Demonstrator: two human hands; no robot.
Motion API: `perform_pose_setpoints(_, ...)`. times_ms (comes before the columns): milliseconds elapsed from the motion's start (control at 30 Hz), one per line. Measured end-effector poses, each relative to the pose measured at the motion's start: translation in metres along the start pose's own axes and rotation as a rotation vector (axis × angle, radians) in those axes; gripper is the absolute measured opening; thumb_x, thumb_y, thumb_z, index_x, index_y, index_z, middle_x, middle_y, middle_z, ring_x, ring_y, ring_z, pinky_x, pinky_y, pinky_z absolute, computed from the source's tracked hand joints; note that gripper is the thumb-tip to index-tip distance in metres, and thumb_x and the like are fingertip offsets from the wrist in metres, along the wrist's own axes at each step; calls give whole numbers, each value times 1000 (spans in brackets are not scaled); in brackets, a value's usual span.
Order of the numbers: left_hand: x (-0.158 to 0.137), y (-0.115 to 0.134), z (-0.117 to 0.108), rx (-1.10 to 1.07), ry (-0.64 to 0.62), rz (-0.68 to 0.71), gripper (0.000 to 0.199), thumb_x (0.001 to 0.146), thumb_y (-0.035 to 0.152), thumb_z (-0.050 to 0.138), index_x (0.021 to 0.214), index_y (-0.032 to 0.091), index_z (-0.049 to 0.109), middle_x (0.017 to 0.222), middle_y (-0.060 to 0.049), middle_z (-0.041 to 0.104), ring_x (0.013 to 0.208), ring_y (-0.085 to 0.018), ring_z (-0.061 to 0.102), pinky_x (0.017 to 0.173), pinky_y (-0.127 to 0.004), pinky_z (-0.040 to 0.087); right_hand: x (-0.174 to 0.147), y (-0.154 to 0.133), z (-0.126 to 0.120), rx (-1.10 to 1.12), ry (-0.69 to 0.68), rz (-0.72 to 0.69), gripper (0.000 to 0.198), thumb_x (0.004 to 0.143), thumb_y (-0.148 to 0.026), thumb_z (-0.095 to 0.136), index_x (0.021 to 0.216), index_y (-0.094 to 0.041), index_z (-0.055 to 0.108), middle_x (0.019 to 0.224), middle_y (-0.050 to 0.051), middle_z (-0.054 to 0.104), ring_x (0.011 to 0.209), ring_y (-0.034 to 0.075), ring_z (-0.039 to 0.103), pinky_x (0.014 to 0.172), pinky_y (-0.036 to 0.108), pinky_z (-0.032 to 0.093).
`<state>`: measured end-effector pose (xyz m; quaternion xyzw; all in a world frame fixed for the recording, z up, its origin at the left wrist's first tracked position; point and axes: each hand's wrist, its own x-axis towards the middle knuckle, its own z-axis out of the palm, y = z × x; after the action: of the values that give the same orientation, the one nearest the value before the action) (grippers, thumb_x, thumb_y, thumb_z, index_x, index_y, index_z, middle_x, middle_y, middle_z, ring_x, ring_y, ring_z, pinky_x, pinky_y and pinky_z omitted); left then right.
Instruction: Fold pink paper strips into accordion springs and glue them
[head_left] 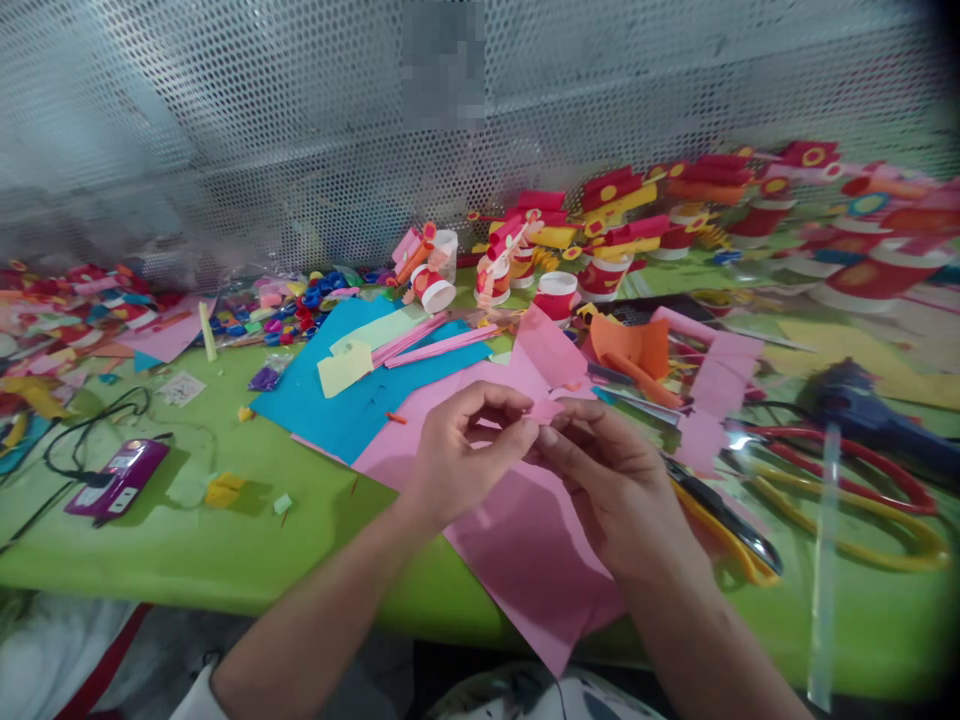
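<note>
Between the fingertips of both hands is a small piece of pink paper (544,410). My left hand (469,445) pinches its left side, thumb against forefinger. From the other side my right hand (600,465) grips it the same way, its other fingers curled underneath. Below the hands spreads a large pink paper sheet (525,550), overhanging the front table edge. A blue paper sheet (322,410) lies to the left, with pink paper strips (442,345) and a pale yellow paper piece (345,368) on top. Close to my right hand lies a black and yellow cutter (727,525).
A blue glue gun (877,410) with a clear glue stick (825,570), red and yellow scissor handles (847,540) and orange paper (630,345) crowd the right. Several decorated red cups (556,295) stand behind. A purple power socket (120,480) sits left on the green table (247,560).
</note>
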<state>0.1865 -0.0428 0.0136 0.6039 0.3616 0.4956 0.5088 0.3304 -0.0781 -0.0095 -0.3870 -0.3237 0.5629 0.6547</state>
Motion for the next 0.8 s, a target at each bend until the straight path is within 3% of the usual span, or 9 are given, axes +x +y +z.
perform_pose_setpoints(267,6,1,-1,-257,-42,-242,8,79,19,74,82,16,67,71,2,65,61,-10,65,62,-23,59,1,-3,2,18,-64,66,16,78,-26,84,92,-27,76,86,-2,69,78,12,67,77,27,59)
perform_pose_setpoints(433,6,-2,0,-312,-48,-248,10,78,19,74,87,16,72,83,-1,70,69,-13,69,67,-28,62,0,-6,2,59,-77,104,16,76,-24,85,89,-27,76,86,-3,73,77,10,69,76,22,59)
perform_pose_setpoints(800,5,-1,3,-298,-69,-265,7,77,18,69,83,18,69,72,1,64,62,-10,62,61,-24,58,-1,-7,1,43,-103,115,10,80,-22,81,86,-26,75,81,-4,71,72,11,69,73,24,58)
